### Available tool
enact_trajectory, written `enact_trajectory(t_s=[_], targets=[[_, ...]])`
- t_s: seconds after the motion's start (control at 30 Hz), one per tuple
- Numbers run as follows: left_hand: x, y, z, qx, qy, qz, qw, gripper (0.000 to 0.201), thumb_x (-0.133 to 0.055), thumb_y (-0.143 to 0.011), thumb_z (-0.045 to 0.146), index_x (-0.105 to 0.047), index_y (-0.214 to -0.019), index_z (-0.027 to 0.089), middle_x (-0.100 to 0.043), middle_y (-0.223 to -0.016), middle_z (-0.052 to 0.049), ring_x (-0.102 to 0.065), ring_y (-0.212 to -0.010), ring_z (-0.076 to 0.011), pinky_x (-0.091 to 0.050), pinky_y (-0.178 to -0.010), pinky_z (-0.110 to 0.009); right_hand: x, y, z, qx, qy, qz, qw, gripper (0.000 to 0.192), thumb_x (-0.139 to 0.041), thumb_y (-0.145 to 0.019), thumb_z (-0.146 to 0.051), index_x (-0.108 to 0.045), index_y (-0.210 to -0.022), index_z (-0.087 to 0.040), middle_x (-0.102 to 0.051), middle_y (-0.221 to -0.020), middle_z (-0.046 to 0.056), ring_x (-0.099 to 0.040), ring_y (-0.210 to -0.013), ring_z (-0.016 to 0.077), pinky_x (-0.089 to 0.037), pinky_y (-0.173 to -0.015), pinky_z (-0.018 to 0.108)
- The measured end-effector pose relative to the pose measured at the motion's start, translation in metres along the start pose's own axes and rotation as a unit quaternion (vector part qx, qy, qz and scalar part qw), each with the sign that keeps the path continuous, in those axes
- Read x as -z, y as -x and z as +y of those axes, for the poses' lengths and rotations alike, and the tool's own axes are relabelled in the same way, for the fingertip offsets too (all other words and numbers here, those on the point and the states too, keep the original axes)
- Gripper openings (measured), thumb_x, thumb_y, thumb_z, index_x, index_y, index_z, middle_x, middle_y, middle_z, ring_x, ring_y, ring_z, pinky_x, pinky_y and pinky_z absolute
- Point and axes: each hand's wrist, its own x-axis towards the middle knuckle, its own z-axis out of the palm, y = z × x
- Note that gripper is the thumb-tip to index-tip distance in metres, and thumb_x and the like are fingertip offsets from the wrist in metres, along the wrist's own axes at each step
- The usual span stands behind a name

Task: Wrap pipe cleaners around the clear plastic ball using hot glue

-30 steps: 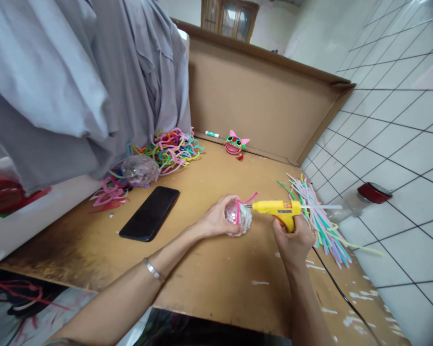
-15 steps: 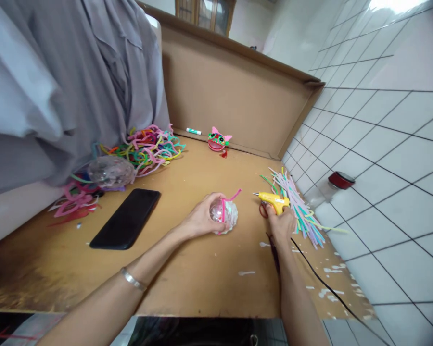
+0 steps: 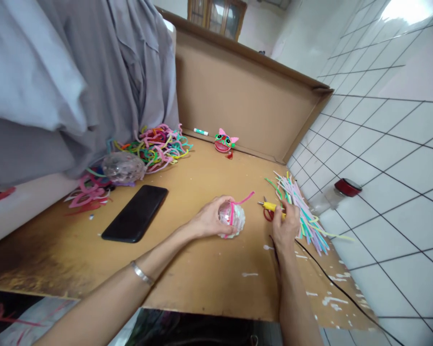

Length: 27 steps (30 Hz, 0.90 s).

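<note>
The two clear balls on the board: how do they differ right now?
The near ball is gripped in the left hand and has a pink pipe cleaner wrapped over it. The far ball lies untouched beside the tangled pipe-cleaner pile, unwrapped. Both are clear, faceted and similar in size.

The left hand [image 3: 209, 222] is curling, fingers cupped and thumb on top, its bare forearm stretching in from the lower left. The right hand [image 3: 287, 226] is resting palm down — fingers bent loosely forward, wrist straight, forearm rising from the bottom edge.
</note>
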Motion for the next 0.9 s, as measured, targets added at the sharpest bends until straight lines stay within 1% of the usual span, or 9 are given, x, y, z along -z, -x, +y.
enact_trajectory(t_s=[0.07, 0.13, 0.3, 0.4, 0.47, 0.53, 0.63, 0.77, 0.9], targets=[[0.000, 0.001, 0.001, -0.001, -0.015, 0.004, 1.000, 0.082, -0.084, -0.051, 0.028, -0.056, -0.127, 0.020, -0.063, -0.122, -0.009, -0.062, -0.109, -0.0289, -0.049, -0.100, -0.043, 0.005, 0.002, -0.022, 0.034, -0.092, -0.007, 0.995, 0.031, -0.044, -0.095, -0.032, -0.062, -0.113, -0.016, -0.064, -0.097, 0.011, -0.061, -0.088, 0.0222, -0.051, -0.078, 0.037], [0.000, 0.001, 0.002, -0.002, -0.023, 0.006, 1.000, 0.083, -0.085, -0.051, 0.029, -0.056, -0.128, 0.021, -0.063, -0.125, -0.009, -0.062, -0.110, -0.0293, -0.048, -0.102, -0.044, 0.008, 0.006, -0.042, 0.081, -0.146, -0.029, 0.986, 0.031, -0.046, -0.095, -0.027, -0.060, -0.120, -0.018, -0.065, -0.094, 0.008, -0.062, -0.084, 0.0195, -0.052, -0.076, 0.035], [-0.002, 0.002, 0.003, -0.008, -0.043, 0.006, 0.999, 0.085, -0.085, -0.050, 0.028, -0.056, -0.129, 0.020, -0.061, -0.130, -0.010, -0.060, -0.113, -0.0303, -0.046, -0.104, -0.045, 0.011, 0.011, -0.070, 0.136, -0.196, -0.046, 0.970, 0.042, -0.052, -0.093, -0.027, -0.052, -0.134, -0.020, -0.065, -0.093, 0.006, -0.062, -0.080, 0.0185, -0.053, -0.075, 0.035], [-0.004, 0.002, 0.002, -0.018, -0.055, 0.005, 0.998, 0.085, -0.085, -0.050, 0.029, -0.055, -0.130, 0.020, -0.060, -0.130, -0.011, -0.060, -0.115, -0.0310, -0.046, -0.104, -0.045, 0.017, 0.002, -0.080, 0.150, -0.192, -0.063, 0.968, 0.038, -0.054, -0.093, -0.030, -0.054, -0.129, -0.019, -0.064, -0.089, 0.006, -0.060, -0.078, 0.0183, -0.051, -0.072, 0.034], [-0.005, 0.002, 0.001, -0.022, -0.063, 0.000, 0.998, 0.085, -0.085, -0.051, 0.029, -0.055, -0.130, 0.018, -0.061, -0.128, -0.012, -0.059, -0.115, -0.0315, -0.046, -0.103, -0.045, 0.021, -0.005, -0.088, 0.155, -0.188, -0.085, 0.966, 0.028, -0.055, -0.093, -0.030, -0.061, -0.117, -0.018, -0.063, -0.085, 0.005, -0.059, -0.076, 0.0177, -0.050, -0.071, 0.032], [-0.005, 0.002, 0.001, -0.027, -0.067, -0.002, 0.997, 0.084, -0.084, -0.052, 0.029, -0.055, -0.130, 0.018, -0.061, -0.127, -0.012, -0.059, -0.116, -0.0317, -0.047, -0.102, -0.045, 0.023, -0.010, -0.096, 0.150, -0.190, -0.106, 0.965, 0.016, -0.053, -0.095, -0.028, -0.064, -0.099, -0.018, -0.064, -0.081, 0.004, -0.059, -0.074, 0.0167, -0.048, -0.069, 0.030], [-0.006, 0.002, 0.001, -0.032, -0.058, 0.001, 0.998, 0.082, -0.084, -0.052, 0.029, -0.056, -0.128, 0.021, -0.061, -0.126, -0.010, -0.059, -0.116, -0.0314, -0.047, -0.102, -0.045, 0.021, -0.011, -0.102, 0.125, -0.215, -0.112, 0.962, 0.018, -0.051, -0.096, -0.024, -0.064, -0.084, -0.019, -0.066, -0.075, 0.002, -0.062, -0.069, 0.0150, -0.049, -0.066, 0.028], [-0.006, 0.000, 0.000, -0.018, -0.049, 0.001, 0.999, 0.082, -0.085, -0.050, 0.030, -0.056, -0.127, 0.021, -0.061, -0.126, -0.010, -0.059, -0.115, -0.0317, -0.047, -0.102, -0.044, 0.014, -0.001, -0.095, 0.077, -0.274, -0.092, 0.954, 0.012, -0.058, -0.092, -0.023, -0.067, -0.084, -0.021, -0.071, -0.076, 0.000, -0.066, -0.069, 0.0151, -0.052, -0.067, 0.028], [-0.004, 0.001, 0.001, -0.011, -0.046, 0.006, 0.999, 0.083, -0.085, -0.049, 0.029, -0.056, -0.127, 0.021, -0.060, -0.128, -0.010, -0.059, -0.116, -0.0316, -0.046, -0.104, -0.044, 0.013, 0.007, -0.086, 0.043, -0.316, -0.092, 0.943, 0.014, -0.057, -0.093, -0.022, -0.070, -0.088, -0.022, -0.074, -0.079, 0.001, -0.069, -0.075, 0.0168, -0.054, -0.072, 0.031]])
